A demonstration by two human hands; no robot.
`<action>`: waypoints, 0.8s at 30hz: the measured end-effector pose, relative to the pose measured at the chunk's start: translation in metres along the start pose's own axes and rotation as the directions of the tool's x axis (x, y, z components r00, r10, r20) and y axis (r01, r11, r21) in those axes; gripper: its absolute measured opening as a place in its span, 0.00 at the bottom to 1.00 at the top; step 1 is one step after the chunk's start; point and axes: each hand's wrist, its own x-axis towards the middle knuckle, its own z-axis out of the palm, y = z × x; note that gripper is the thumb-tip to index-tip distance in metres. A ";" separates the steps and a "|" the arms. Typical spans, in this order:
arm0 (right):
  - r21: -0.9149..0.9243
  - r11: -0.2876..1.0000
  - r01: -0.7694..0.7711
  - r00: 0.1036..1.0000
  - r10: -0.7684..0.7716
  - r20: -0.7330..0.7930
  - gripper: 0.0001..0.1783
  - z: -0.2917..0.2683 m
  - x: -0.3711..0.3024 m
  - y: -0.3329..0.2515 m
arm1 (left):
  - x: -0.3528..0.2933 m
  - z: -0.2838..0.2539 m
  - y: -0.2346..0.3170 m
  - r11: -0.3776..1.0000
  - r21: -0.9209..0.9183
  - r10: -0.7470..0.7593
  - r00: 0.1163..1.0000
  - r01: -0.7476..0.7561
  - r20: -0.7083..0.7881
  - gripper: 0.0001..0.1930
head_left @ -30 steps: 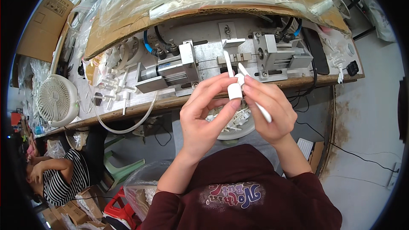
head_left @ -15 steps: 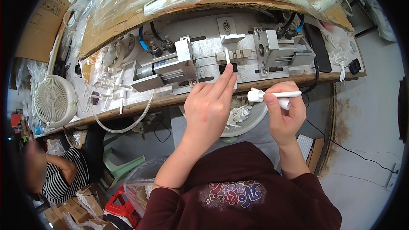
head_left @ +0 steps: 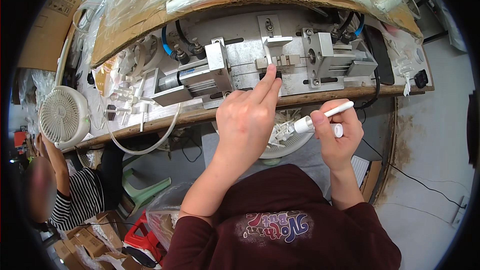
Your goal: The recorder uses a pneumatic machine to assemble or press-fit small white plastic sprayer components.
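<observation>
My left hand (head_left: 245, 117) is stretched over the bench edge with index and middle fingers extended. Its index fingertip touches the near end of a white plastic stick (head_left: 268, 56), which lies across a small notched metal block (head_left: 287, 61). Beyond the stick's far end stands an L-shaped metal stop (head_left: 278, 41). My right hand (head_left: 342, 137), to the right and nearer me, is closed around a white ribbed cap with a stem (head_left: 303, 125). The stem slants up to the right past my thumb. A second white cap (head_left: 336, 130) shows between the same fingers.
Metal cylinder clamps, one left (head_left: 197, 77) and one right (head_left: 337, 60), flank the block. Below the bench edge is a white basket (head_left: 295, 149) of white parts. Cardboard (head_left: 130, 40) overhangs the back; a white fan (head_left: 65, 115) stands left. A co-worker in stripes (head_left: 82, 195) sits far left.
The ribbed cap in my right hand has tilted, its stem now slanting upward. My left fingertip is slightly closer to the block. The co-worker's arm has risen toward the bench.
</observation>
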 end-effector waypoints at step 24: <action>-0.005 1.000 0.014 0.998 -0.014 0.059 0.08 0.005 -0.001 0.009 | 0.003 -0.005 0.001 0.999 -0.028 -0.031 0.998 0.033 0.054 0.12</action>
